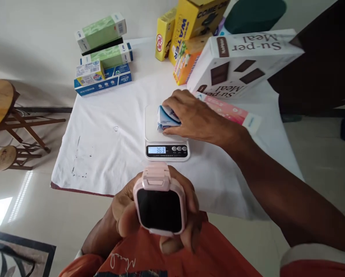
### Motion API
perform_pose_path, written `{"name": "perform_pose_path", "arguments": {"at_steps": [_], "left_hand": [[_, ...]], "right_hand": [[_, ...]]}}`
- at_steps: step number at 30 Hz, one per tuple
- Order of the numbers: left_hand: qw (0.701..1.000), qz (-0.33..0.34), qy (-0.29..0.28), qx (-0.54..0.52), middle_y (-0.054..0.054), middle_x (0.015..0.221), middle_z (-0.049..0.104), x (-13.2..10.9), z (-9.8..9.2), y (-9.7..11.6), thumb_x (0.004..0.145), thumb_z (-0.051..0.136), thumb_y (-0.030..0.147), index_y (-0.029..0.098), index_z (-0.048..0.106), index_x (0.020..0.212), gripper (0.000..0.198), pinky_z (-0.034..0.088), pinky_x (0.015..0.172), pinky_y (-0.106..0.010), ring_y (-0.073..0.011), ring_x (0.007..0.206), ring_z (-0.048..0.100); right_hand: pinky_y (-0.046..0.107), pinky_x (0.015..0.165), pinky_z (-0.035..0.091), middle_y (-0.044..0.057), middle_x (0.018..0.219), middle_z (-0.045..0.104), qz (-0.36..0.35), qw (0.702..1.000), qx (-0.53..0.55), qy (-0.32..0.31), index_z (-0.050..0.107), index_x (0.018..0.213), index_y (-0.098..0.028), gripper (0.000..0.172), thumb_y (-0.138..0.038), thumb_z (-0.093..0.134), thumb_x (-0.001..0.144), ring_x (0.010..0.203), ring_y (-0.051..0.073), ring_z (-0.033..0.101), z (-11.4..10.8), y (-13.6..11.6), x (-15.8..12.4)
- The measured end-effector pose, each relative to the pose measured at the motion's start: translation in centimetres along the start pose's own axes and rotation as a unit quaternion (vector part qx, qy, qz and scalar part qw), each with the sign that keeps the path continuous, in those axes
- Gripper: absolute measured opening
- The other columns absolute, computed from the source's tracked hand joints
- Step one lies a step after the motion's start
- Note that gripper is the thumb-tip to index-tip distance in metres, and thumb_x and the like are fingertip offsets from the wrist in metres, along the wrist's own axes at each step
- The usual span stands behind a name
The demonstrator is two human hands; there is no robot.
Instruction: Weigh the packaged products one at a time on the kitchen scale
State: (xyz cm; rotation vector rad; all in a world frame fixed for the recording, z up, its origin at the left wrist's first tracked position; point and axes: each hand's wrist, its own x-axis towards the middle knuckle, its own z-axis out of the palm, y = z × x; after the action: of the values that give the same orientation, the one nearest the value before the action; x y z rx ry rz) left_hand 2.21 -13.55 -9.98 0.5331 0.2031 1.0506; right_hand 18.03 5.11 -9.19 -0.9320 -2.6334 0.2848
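Note:
My left hand [128, 209] is closed around a pink smartwatch [160, 209], held up close to the camera with its dark screen facing me. Farther forward, a white digital scale [150, 129] lies on the table, and its lit display seems to read 363. On the scale's plate is a small blue-and-white box [167, 120], gripped from its right side between the thumb and fingers of my right hand [190, 115]. That hand hides much of the box. I cannot tell whether the box bears fully on the plate.
A white cloth covers the table [103, 154]. Green boxes [101, 32], a blue box [103, 82] and a small yellow-white box [90, 73] stand back left. Yellow boxes [190, 27], a large white box [247, 61] and a pink box [224, 109] are right. Wooden stools [5, 157] stand left.

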Motion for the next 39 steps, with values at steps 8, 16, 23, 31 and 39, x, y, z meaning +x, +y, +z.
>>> {"name": "perform_pose_path", "arguments": {"at_steps": [8, 16, 23, 31, 39], "left_hand": [[0.999, -0.034, -0.008, 0.04, -0.007, 0.085, 0.068, -1.0, 2.3, -0.9, 0.076, 0.089, 0.054, 0.017, 0.063, 0.12, 0.063, 0.035, 0.047, -0.019, -0.0075, 0.052, 0.05], [0.997, -0.033, -0.024, 0.058, -0.007, 0.089, 0.066, -1.3, 2.9, -1.7, 0.078, 0.085, 0.062, 0.017, 0.059, 0.12, 0.066, 0.039, 0.055, -0.021, -0.0088, 0.061, 0.05], [0.999, -0.018, -0.029, 0.004, -0.007, 0.089, 0.065, -0.8, 2.6, -2.4, 0.076, 0.09, 0.053, 0.018, 0.06, 0.116, 0.061, 0.032, 0.052, -0.02, -0.0095, 0.063, 0.052], [1.0, 0.001, -0.03, -0.001, -0.008, 0.093, 0.068, -0.9, 3.0, -1.4, 0.076, 0.089, 0.055, 0.019, 0.06, 0.117, 0.062, 0.036, 0.052, -0.023, -0.008, 0.057, 0.05], [0.998, -0.003, -0.056, 0.024, -0.01, 0.095, 0.07, -1.1, 3.8, -0.7, 0.081, 0.084, 0.06, 0.017, 0.058, 0.124, 0.066, 0.038, 0.05, -0.022, -0.0074, 0.054, 0.05]], "right_hand": [[0.057, 0.104, 0.046, 0.014, 0.124, 0.061, 0.004, 0.998, 0.037, 0.045, 0.064, 0.129, -0.022, 0.054, -0.046, 0.081, 0.083, 0.124, 0.038, 0.053, 0.6, -0.3, -1.4], [0.048, 0.086, 0.057, 0.01, 0.108, 0.071, 0.083, 0.954, 0.106, 0.267, 0.067, 0.111, -0.025, 0.029, -0.051, 0.064, 0.098, 0.102, 0.03, 0.066, 1.0, -1.2, -6.9], [0.045, 0.069, 0.055, 0.005, 0.088, 0.071, 0.159, 0.909, 0.056, 0.381, 0.065, 0.099, -0.028, 0.021, -0.049, 0.06, 0.099, 0.069, 0.024, 0.061, 3.2, -1.0, -8.8], [0.042, 0.069, 0.054, 0.005, 0.087, 0.07, 0.157, 0.915, 0.057, 0.368, 0.065, 0.098, -0.026, 0.022, -0.047, 0.059, 0.099, 0.073, 0.023, 0.061, 3.7, -0.8, -8.6], [0.06, 0.106, 0.049, 0.014, 0.128, 0.07, 0.073, 0.955, 0.048, 0.282, 0.063, 0.129, -0.026, 0.052, -0.06, 0.071, 0.09, 0.122, 0.037, 0.062, 2.8, -1.0, -6.6]]}}
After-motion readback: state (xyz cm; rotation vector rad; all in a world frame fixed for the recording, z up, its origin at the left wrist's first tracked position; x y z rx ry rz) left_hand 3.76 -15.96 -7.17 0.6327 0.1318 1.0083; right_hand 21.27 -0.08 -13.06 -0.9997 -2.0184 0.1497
